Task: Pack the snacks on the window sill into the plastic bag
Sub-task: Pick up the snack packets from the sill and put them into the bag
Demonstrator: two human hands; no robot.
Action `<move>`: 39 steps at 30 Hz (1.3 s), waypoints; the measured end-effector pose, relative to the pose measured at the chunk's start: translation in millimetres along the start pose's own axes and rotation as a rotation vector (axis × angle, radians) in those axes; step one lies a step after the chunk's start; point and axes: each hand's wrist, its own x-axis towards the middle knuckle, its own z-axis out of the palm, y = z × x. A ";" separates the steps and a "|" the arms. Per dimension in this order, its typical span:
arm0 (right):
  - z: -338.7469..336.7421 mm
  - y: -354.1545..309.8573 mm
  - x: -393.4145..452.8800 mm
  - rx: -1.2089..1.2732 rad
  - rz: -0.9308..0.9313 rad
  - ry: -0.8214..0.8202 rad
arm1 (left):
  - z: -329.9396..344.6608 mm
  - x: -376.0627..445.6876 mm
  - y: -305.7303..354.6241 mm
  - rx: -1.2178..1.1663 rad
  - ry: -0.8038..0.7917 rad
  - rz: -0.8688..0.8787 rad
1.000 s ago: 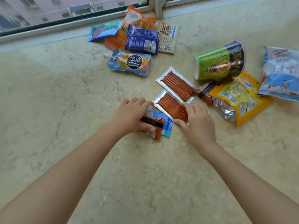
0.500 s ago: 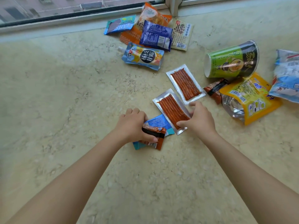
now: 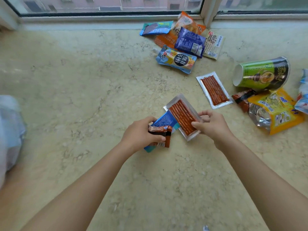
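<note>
My left hand [image 3: 141,135] grips a small brown snack bar [image 3: 160,131] together with a blue packet [image 3: 165,121], lifted off the marble sill [image 3: 83,80]. Beside it, my right hand [image 3: 211,125] holds a clear silver-edged pack of red spicy sticks [image 3: 182,118] by its lower right edge, tilted. A second pack of spicy sticks [image 3: 214,90] lies flat to the upper right. The pale, blurred plastic bag [image 3: 10,130] sits at the far left edge.
A pile of packets lies near the window: a drink pouch [image 3: 175,60], a dark blue packet [image 3: 190,41], orange bags [image 3: 188,22]. A green cup [image 3: 261,73] lies on its side at right, with a yellow bag [image 3: 276,112] and brown bar [image 3: 243,98] below it.
Both hands have lifted their packets off the sill and moved left. The view has turned left, bringing the plastic bag into sight at the left edge.
</note>
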 end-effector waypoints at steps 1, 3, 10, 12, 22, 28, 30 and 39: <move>5.8 -4.1 -7.1 0.017 -0.034 -0.029 | -9.4 -6.5 -7.5 -0.044 0.026 -0.012; 20.4 -11.4 -20.6 0.040 -0.104 -0.086 | -31.8 -22.8 -21.8 -0.135 0.058 -0.028; 105.7 -53.7 -77.0 0.103 -0.239 -0.301 | -124.9 -107.0 -67.7 -0.371 0.236 -0.100; 133.1 -69.0 -98.5 0.128 -0.271 -0.370 | -149.1 -136.3 -79.1 -0.395 0.324 -0.101; 256.6 -138.8 -203.2 0.149 -0.388 -0.630 | -254.1 -266.4 -140.2 -0.431 0.643 -0.152; 308.2 -168.8 -249.9 0.142 -0.410 -0.708 | -296.9 -339.2 -179.7 -0.564 0.776 -0.208; 320.0 -178.4 -261.6 0.160 -0.406 -0.715 | -304.6 -352.0 -201.9 -0.621 0.731 -0.287; 382.8 -202.9 -300.1 0.061 -0.426 -0.735 | -288.8 -315.7 -265.7 -0.668 0.595 -0.349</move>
